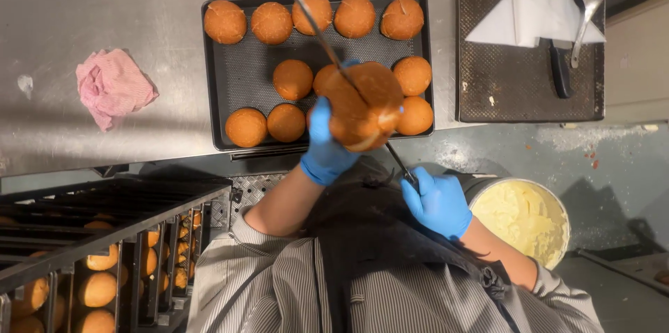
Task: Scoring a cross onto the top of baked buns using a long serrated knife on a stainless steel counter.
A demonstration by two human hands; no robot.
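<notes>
My left hand (pixel 325 146), in a blue glove, holds a round golden bun (pixel 362 104) up over the near edge of a dark perforated baking tray (pixel 237 75). My right hand (pixel 437 202), also blue-gloved, grips the handle of a long thin knife (pixel 315 23) whose blade runs through the bun and sticks out over the tray. On the tray lie several more golden buns (pixel 293 79), some in a far row and some nearer.
A crumpled pink cloth (pixel 113 86) lies on the steel counter at left. At right, a second dark tray (pixel 516 75) carries white paper, a ladle and a dark-handled tool. A tub of pale cream (pixel 523 216) stands by my right arm. A rack of buns (pixel 97 284) is lower left.
</notes>
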